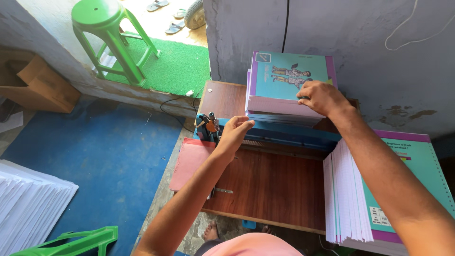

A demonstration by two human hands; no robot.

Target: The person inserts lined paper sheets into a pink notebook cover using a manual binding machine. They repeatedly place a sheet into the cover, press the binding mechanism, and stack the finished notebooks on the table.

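Pressing down with spread fingers, the right hand point(321, 97) lies flat on the cover of the top teal and purple booklet point(289, 76); it grips nothing, only holds the pile steady from above. That booklet crowns a stack of booklets point(279, 106) standing at the far edge of the wooden tabletop point(270, 185), close to the grey wall point(369, 52). The left hand point(234, 132) is curled loosely, its fingertips touching the near side of the blue machine point(289, 135) that runs across the tabletop just in front of the stack; whether it actually clasps any part I cannot tell. An orange and black fitting point(209, 124) sits at the machine's left end, just beside that hand. At the right edge of the tabletop lies a second pile of booklets point(379, 189), fanned, pages showing. A pink sheet point(189, 161) overhangs the left edge. On the floor stand a green stool point(111, 38) and white paper stacks point(28, 204).
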